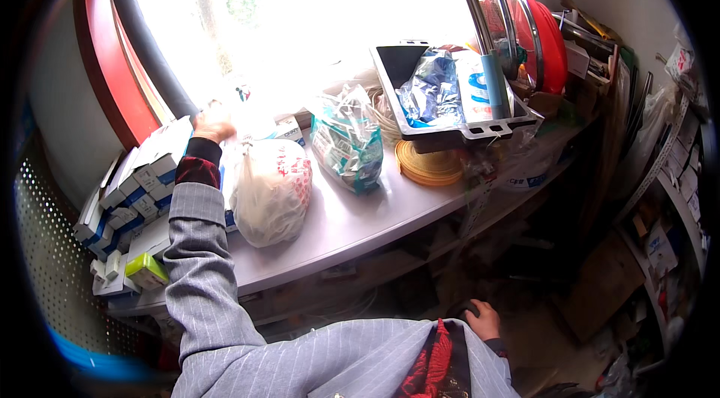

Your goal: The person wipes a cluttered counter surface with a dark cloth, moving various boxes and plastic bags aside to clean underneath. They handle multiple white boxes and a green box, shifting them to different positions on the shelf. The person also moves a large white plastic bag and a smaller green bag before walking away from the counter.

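Note:
My left hand (215, 123) reaches out over the far left of the white shelf top (337, 226). Glare from the window washes it out, and its fingers cannot be made out clearly. Just below it stands a knotted, translucent white plastic bag (273, 195), full and bulging, with red print. Stacked white and blue cardboard boxes (143, 187) lie beside my left sleeve. Low down by my body, my right hand (484, 320) curls around a dark rounded object (462, 308), whose kind is too dark to tell.
A teal-printed plastic bag (349, 145), a coiled yellow strap (428, 163) and a black tray (439, 136) of packets stand along the shelf. Red-rimmed round sieves (540, 41) lean at the right. Cluttered shelving (664, 184) rises further right. A perforated panel (62, 252) borders the left.

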### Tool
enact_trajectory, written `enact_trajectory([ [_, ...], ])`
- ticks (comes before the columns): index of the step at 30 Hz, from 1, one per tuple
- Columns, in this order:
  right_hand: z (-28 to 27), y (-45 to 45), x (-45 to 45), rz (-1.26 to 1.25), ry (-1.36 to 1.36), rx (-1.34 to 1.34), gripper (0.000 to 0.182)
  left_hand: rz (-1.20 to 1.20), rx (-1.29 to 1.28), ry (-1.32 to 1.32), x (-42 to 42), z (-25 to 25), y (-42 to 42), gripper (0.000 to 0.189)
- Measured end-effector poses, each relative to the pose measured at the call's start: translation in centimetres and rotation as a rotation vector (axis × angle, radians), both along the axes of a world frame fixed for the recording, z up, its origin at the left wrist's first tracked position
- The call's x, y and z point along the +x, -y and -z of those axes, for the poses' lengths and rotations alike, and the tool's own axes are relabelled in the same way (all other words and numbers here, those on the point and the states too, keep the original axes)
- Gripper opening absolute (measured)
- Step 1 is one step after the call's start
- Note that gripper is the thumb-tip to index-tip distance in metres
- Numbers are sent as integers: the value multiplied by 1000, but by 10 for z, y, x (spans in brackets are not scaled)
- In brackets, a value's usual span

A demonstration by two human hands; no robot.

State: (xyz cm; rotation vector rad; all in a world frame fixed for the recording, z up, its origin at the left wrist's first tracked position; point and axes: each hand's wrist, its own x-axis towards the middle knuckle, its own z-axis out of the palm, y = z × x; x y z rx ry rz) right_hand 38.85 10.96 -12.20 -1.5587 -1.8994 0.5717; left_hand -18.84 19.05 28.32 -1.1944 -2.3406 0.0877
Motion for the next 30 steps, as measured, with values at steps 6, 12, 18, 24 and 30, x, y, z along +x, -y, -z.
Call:
enact_trajectory([
  [6,-5,-10,-6,-66,55,0,35,632,170,-94,64,37,-16,41],
  [12,-7,-15,-20,-129,20,-1,35,1227,-171,-767,163,155,-85,27],
  [18,-1,2,-7,-128,26,15,33,947,-461,-732,172,171,-122,17],
  [24,16,17,12,-73,48,-41,34,940,-555,-265,102,187,-119,15],
  [30,-6,11,10,-63,108,-30,34,1073,-471,-107,87,198,-117,15],
])
